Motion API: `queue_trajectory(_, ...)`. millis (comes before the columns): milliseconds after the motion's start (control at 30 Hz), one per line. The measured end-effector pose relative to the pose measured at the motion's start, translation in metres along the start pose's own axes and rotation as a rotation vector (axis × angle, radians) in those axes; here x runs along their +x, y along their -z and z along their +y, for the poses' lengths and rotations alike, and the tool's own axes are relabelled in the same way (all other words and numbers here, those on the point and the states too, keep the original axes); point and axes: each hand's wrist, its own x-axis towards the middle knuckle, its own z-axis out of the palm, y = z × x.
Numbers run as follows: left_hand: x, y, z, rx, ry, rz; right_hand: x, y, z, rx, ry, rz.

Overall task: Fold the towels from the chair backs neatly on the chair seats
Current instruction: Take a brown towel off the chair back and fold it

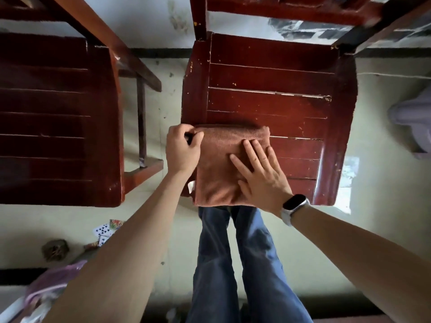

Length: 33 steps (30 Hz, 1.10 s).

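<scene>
A folded orange-brown towel (219, 164) lies on the front left part of a dark red wooden chair seat (291, 103). My left hand (183, 150) pinches the towel's far left corner between thumb and fingers. My right hand (258, 173), with a watch on its wrist, lies flat with fingers spread on the towel's right half, pressing it onto the seat. A small white tag sticks out at the towel's left edge. The chair's back rail (286, 8) at the top of the view carries no towel.
A second dark red chair (58, 122) stands to the left, its seat bare. Playing cards (105, 229) and a pink plastic bag (46, 285) lie on the pale floor at lower left. My legs in blue jeans (233, 264) stand against the chair's front edge.
</scene>
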Motion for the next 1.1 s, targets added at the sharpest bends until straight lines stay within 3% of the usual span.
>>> queue_trajectory(100,0.003,-0.002,0.003,0.055,0.046,-0.026,-0.001,-0.003,0.012,0.0,-0.025,-0.055)
queue_trajectory(167,0.002,-0.002,0.01,0.09,0.028,0.012,-0.001,-0.001,0.011,0.077,0.01,0.009)
queue_trajectory(233,-0.003,-0.001,0.016,0.177,-0.083,0.084,-0.001,0.005,0.012,0.201,0.015,0.174)
queue_trajectory(333,-0.019,-0.002,0.022,0.345,-0.352,0.125,0.011,0.02,0.03,0.38,-0.195,0.308)
queue_trajectory(400,-0.029,-0.006,0.021,0.447,-0.501,0.025,0.026,0.028,0.045,0.478,-0.32,0.219)
queue_trajectory(467,-0.03,-0.011,0.019,0.55,-0.548,-0.119,0.042,0.034,0.062,0.547,-0.305,0.062)
queue_trajectory(600,-0.007,-0.016,0.025,0.63,-0.482,-0.219,0.06,0.05,0.085,0.572,-0.184,-0.165)
queue_trajectory(700,0.013,-0.012,0.034,0.64,-0.473,-0.246,0.063,0.058,0.09,0.469,-0.108,-0.191)
queue_trajectory(833,0.026,0.003,0.034,0.719,-0.417,-0.4,0.06,0.058,0.088,0.346,-0.169,-0.241)
queue_trajectory(967,0.025,0.015,0.031,0.373,-0.199,-0.533,0.059,0.052,0.081,0.425,-0.111,-0.255)
queue_trajectory(1100,0.016,0.014,0.026,0.207,-0.064,-0.458,0.061,0.047,0.089,0.302,-0.186,-0.293)
